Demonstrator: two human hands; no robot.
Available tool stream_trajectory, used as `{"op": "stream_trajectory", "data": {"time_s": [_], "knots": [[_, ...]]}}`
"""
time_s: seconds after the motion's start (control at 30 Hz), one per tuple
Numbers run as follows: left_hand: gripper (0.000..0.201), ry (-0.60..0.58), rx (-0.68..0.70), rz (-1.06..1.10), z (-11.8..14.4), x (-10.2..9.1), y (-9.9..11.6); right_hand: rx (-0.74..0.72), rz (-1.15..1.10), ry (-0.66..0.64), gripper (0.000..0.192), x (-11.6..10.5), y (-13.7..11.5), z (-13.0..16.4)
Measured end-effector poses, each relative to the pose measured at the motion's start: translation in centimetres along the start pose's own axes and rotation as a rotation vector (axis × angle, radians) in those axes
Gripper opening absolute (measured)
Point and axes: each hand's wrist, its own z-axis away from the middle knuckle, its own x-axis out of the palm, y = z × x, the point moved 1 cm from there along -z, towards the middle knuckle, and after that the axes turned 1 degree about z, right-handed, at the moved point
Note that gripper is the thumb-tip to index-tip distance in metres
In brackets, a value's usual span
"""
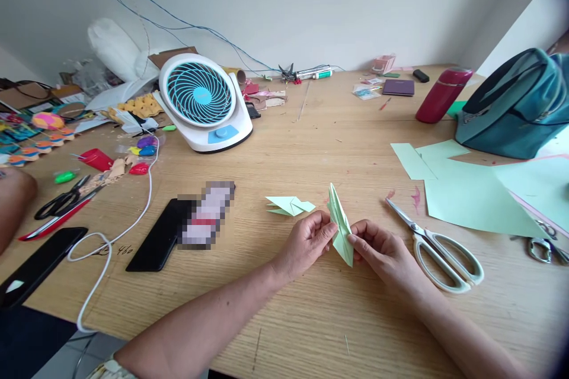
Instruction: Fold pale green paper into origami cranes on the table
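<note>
Folded paper (pixel 341 224): pale green, creased into a narrow pointed shape, held upright-tilted above the near table edge.
Left hand (pixel 306 243): fingertips pinching its left side.
Right hand (pixel 382 251): pinching the lower right edge.
Scissors (pixel 438 249): just right.

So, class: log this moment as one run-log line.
left hand: pinches folded green paper | right hand: pinches same paper | scissors: on table, right | second folded piece: behind

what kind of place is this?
Probably a home or hobby craft desk, not a workshop line. Both hands pinch a folded green paper piece over a wooden table, with white-handled scissors, cut green paper sheets and a desk fan around.
</note>
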Motion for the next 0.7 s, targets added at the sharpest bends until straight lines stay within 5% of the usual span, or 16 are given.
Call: {"op": "stream_trajectory", "data": {"time_s": [0.3,0.7], "knots": [[0.038,0.019,-0.014,0.014,-0.45,-0.34,-0.52,0.017,0.053,-0.091,0.043,-0.07,-0.81,0.26],[0.037,0.006,-0.036,0.039,-0.49,-0.15,-0.48,0.013,0.03,-0.052,0.045,0.06,-0.12,0.05]]}}
